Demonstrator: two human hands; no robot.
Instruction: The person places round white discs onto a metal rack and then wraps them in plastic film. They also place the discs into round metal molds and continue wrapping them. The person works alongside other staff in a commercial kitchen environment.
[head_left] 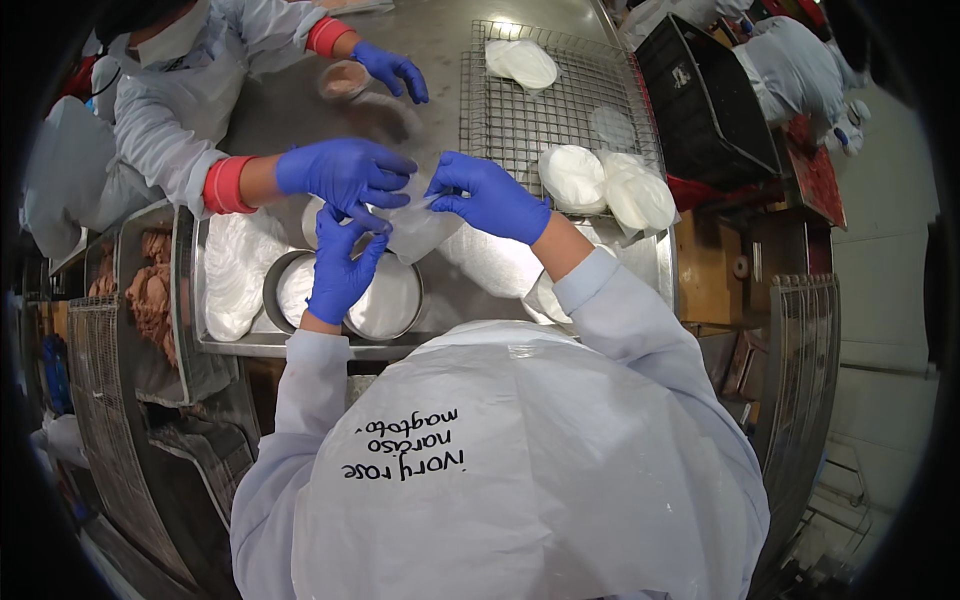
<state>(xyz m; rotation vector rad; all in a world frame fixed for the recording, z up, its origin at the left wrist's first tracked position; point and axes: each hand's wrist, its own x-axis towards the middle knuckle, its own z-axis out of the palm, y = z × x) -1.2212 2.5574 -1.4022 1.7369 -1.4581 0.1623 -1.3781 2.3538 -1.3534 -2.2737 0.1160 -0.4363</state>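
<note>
My right hand (492, 200), in a blue glove, pinches the edge of a thin, see-through plastic sheet (422, 228) above the steel table. At the sheet's other side is my left hand (343, 265), also blue-gloved, its thumb and fingers drawn together on the sheet's edge. Below them stand two round metal pans; one pan (420, 302) holds a stack of white discs (383, 304). A co-worker's blue-gloved hand (345, 172) reaches in just above my left hand, partly overlapping it. Their other hand (393, 72) is over the table farther back, near a pinkish round patty (343, 78).
A wire rack (510, 125) at the far right carries white rounds (573, 178) in clear film. Beside it stands a black crate (705, 100). A heap of white sheets (240, 270) lies left of the pans. Ground meat (152, 295) fills a bin at the left.
</note>
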